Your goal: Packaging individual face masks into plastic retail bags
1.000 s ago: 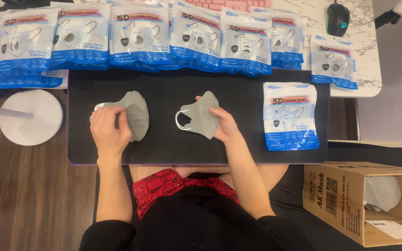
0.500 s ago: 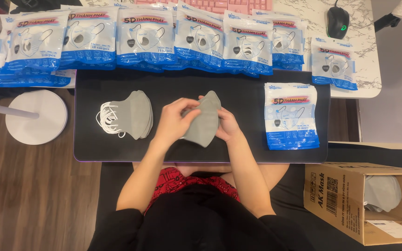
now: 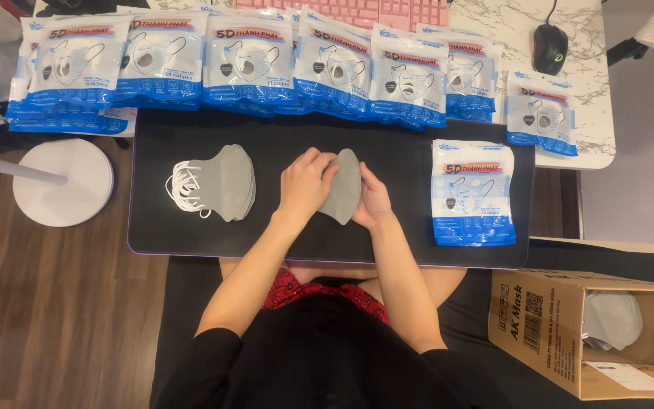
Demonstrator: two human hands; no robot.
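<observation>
A folded grey face mask [image 3: 344, 188] is held upright over the middle of the black desk mat [image 3: 387, 242]. My left hand [image 3: 304, 182] presses on its left side and my right hand [image 3: 374, 198] grips its right edge. To the left of my hands, a small stack of grey masks [image 3: 230, 182] lies on the mat, white ear loops [image 3: 185, 189] spilling out to its left.
A pile of blue and white mask packets [image 3: 472, 193] sits at the mat's right end. A long row of the same packets [image 3: 251, 64] lines the far edge. Behind are a black mouse [image 3: 549, 48] and pink keyboard [image 3: 357, 11]. An open cardboard box [image 3: 592, 333] stands lower right; a white round base [image 3: 66, 182] left.
My left hand left the grey stack and came over to the single mask in my right hand. Both hands now hold that mask, which has turned more upright.
</observation>
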